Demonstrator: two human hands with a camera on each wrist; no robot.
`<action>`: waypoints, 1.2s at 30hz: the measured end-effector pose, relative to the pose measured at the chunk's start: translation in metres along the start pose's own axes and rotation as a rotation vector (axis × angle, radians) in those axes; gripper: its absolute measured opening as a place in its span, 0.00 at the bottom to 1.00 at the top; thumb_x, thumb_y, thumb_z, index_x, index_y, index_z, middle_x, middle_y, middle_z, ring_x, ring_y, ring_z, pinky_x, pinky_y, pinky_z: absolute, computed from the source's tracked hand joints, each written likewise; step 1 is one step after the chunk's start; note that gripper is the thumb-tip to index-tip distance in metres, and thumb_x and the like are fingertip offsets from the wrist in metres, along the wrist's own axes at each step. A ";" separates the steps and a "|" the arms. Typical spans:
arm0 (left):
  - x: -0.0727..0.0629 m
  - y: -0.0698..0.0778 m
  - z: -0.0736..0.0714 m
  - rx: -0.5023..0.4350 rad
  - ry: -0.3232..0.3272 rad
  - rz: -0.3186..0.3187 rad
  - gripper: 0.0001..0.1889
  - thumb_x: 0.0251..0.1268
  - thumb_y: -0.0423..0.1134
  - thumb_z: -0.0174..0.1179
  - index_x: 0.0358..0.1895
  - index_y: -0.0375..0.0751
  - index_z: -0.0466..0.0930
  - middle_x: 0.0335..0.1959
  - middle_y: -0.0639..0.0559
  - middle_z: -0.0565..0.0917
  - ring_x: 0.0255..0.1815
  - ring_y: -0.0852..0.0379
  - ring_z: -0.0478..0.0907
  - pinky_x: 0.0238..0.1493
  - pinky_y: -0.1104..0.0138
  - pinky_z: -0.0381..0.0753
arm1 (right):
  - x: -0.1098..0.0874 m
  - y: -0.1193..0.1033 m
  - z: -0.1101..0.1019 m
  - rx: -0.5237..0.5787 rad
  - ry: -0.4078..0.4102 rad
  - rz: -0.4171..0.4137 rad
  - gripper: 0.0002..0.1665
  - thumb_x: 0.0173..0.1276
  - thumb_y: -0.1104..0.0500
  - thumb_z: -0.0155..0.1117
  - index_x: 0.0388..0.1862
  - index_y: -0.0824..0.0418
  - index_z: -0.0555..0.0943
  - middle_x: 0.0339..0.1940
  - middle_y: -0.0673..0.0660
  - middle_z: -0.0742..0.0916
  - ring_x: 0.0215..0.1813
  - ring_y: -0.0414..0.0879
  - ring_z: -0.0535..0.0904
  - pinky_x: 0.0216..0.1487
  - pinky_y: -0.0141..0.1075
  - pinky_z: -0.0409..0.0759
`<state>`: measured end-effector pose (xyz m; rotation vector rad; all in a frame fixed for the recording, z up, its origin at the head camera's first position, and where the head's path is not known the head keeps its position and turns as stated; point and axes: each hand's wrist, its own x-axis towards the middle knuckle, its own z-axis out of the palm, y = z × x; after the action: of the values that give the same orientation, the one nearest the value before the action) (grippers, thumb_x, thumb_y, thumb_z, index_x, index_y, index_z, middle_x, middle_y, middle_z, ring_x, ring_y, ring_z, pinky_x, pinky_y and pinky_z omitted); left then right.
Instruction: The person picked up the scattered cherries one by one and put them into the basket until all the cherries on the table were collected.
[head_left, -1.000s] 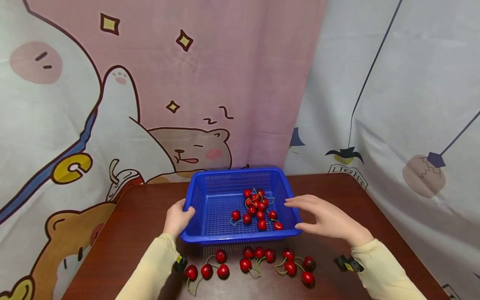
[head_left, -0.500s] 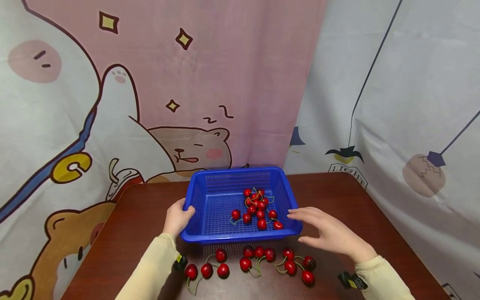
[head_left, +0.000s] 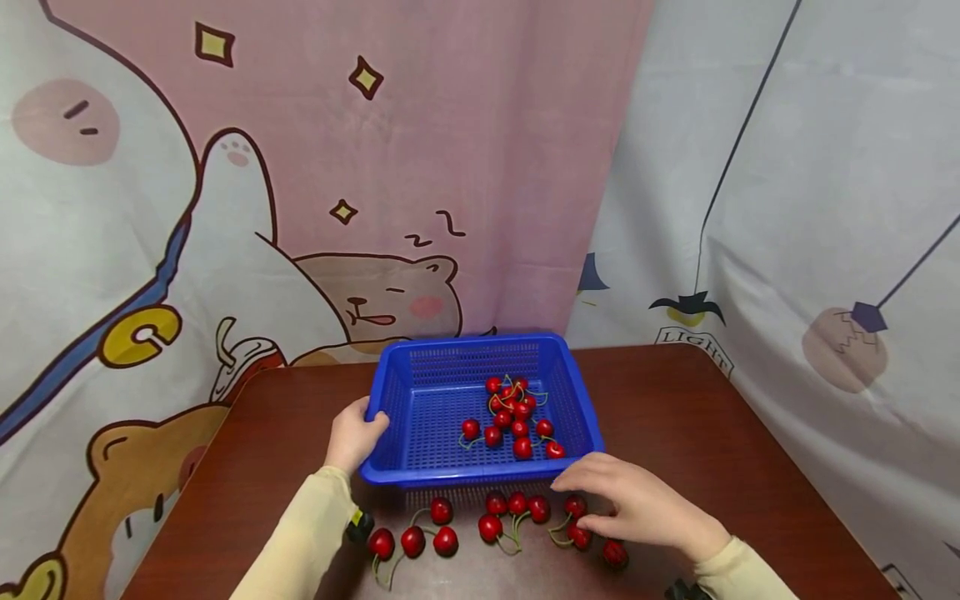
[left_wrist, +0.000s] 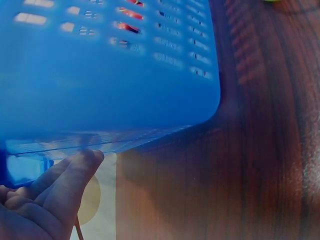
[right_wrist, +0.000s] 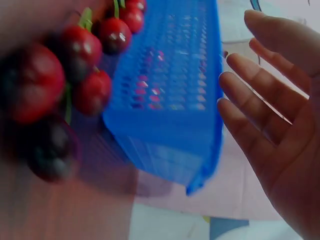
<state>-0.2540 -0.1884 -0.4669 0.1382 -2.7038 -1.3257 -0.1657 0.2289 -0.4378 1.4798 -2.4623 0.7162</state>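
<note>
A blue plastic basket (head_left: 442, 478) stands on the table, with several red cherries (head_left: 521, 410) lying mostly in its right half. My left hand (head_left: 354, 437) grips the basket's left rim, thumb over the edge. In the left wrist view, fingers (left_wrist: 75, 185) of that hand lie against the basket's outer side. My right hand (head_left: 637, 504) hovers over the right-hand bunch of cherries (head_left: 579, 536) in front of the basket, its fingers spread and holding nothing. It partly covers that bunch in the head view. The right wrist view has these cherries (right_wrist: 37, 82) close by on the left.
Two more bunches of cherries lie along the basket's near side, a middle bunch (head_left: 491, 527) and a left bunch (head_left: 412, 542). The brown wooden table (head_left: 675, 400) ends at a printed curtain (head_left: 510, 167) behind and at the sides.
My right hand has come away from the basket's right rim and moved down toward me, over the right-hand cherries. The left hand and the basket have stayed put.
</note>
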 end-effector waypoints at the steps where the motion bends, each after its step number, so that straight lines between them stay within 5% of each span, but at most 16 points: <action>1: 0.000 0.000 0.000 -0.001 0.000 0.001 0.23 0.67 0.36 0.54 0.61 0.25 0.74 0.49 0.31 0.83 0.45 0.40 0.83 0.49 0.46 0.81 | 0.001 -0.001 0.003 0.004 -0.017 0.001 0.29 0.57 0.57 0.77 0.59 0.46 0.79 0.52 0.42 0.83 0.54 0.39 0.77 0.50 0.37 0.81; 10: -0.001 -0.001 0.001 0.004 -0.001 0.000 0.24 0.67 0.36 0.54 0.62 0.23 0.71 0.51 0.29 0.82 0.47 0.38 0.82 0.50 0.45 0.80 | 0.005 0.000 0.037 -0.110 -0.082 -0.056 0.20 0.53 0.57 0.79 0.45 0.47 0.83 0.40 0.41 0.84 0.45 0.33 0.77 0.45 0.28 0.76; 18: 0.003 -0.005 0.002 0.025 0.048 0.054 0.19 0.62 0.34 0.55 0.54 0.26 0.78 0.42 0.34 0.85 0.38 0.43 0.83 0.44 0.50 0.82 | 0.012 0.002 0.053 -0.340 -0.092 -0.137 0.18 0.45 0.56 0.81 0.36 0.48 0.84 0.32 0.39 0.83 0.38 0.36 0.77 0.41 0.31 0.76; 28: 0.001 -0.003 0.001 0.017 0.036 0.041 0.19 0.64 0.34 0.56 0.55 0.26 0.78 0.43 0.35 0.85 0.39 0.44 0.83 0.44 0.49 0.82 | 0.014 0.005 0.070 -0.523 -0.105 -0.167 0.16 0.39 0.54 0.80 0.26 0.45 0.81 0.24 0.39 0.79 0.29 0.37 0.76 0.28 0.32 0.70; 36: 0.001 -0.002 0.001 0.014 0.030 0.034 0.19 0.64 0.34 0.56 0.55 0.26 0.78 0.43 0.35 0.85 0.39 0.44 0.83 0.44 0.49 0.82 | 0.017 0.008 0.080 -0.634 -0.076 -0.188 0.11 0.46 0.54 0.75 0.19 0.44 0.78 0.19 0.39 0.77 0.24 0.38 0.72 0.21 0.32 0.62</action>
<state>-0.2546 -0.1890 -0.4689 0.1126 -2.6794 -1.2851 -0.1738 0.1793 -0.5033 1.4513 -2.2408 -0.1563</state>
